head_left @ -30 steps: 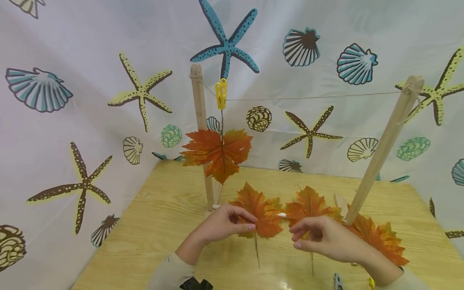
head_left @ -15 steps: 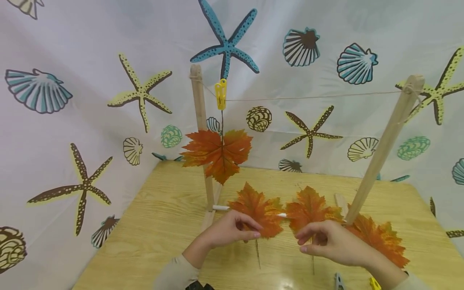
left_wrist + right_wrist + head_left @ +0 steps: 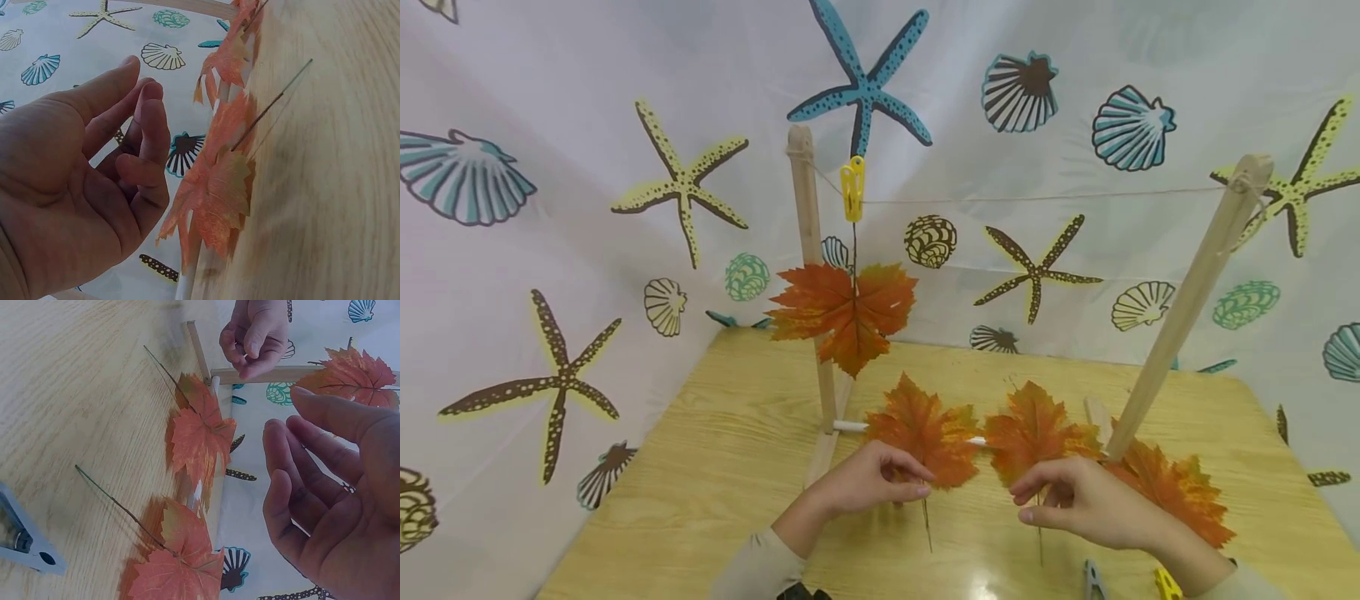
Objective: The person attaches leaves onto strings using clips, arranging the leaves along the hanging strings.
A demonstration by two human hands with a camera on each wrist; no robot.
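Note:
My left hand (image 3: 880, 479) hovers over the stem side of an orange artificial maple leaf (image 3: 922, 429), its fingers loosely bent around nothing. To the right, my right hand (image 3: 1078, 504) hangs in front of a second leaf (image 3: 1037, 429), likewise holding nothing. In both wrist views, air shows between the hands and the leaves, whose thin stems (image 3: 112, 500) point toward the person. A third leaf (image 3: 1180, 492) lies by the right post, partly behind the right forearm. Another leaf (image 3: 850, 312) hangs stem-up from a yellow clothespin (image 3: 853, 190) clipped on the string (image 3: 1037, 198).
Two wooden posts, left (image 3: 808, 233) and right (image 3: 1187, 308), hold the string up, joined low by a white rod (image 3: 850, 426). At the front of the wooden table (image 3: 752, 400) lie a grey clothespin (image 3: 1093, 579) and a yellow one (image 3: 1167, 583). Behind hangs a shell-patterned cloth (image 3: 940, 100).
Both hands have shifted only slightly, the right a little lower than a second ago. The head view has moved slightly. The leaves and clothespins stay in place.

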